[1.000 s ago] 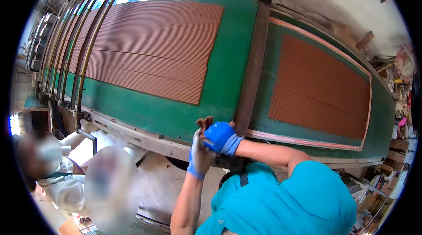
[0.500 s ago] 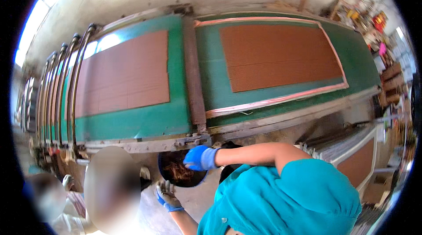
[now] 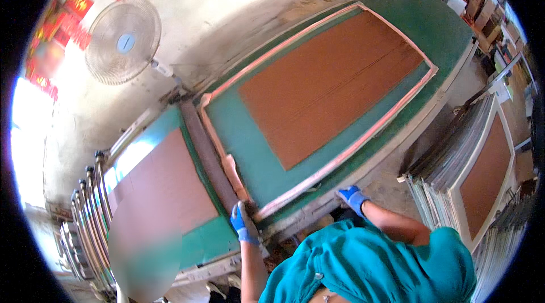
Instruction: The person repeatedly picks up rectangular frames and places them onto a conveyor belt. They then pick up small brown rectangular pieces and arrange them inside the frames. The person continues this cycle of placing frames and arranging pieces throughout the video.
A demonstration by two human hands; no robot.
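Observation:
My left hand, in a blue and grey glove, is closed at the near left corner of a flat frame edged with pinkish tape. That corner lies beside the end of a dark crossbar; the fingertips are partly hidden. My right hand, gloved alike, is at the table's near rail, just off the frame's front side. Its fingers stretch out to the left with nothing seen in them. A brown, finely ribbed sheet shows inside the frame, over a green tabletop.
Left of the crossbar lies another brown sheet on a green surface, beside several metal rollers. A blurred shape covers part of it. A fan stands at the far left. Several upright framed panels stack at my right.
Both hands have left the dark bucket and come up to the table's near side, the right one farther right. The view has turned, bringing the fan and stacked panels more into sight.

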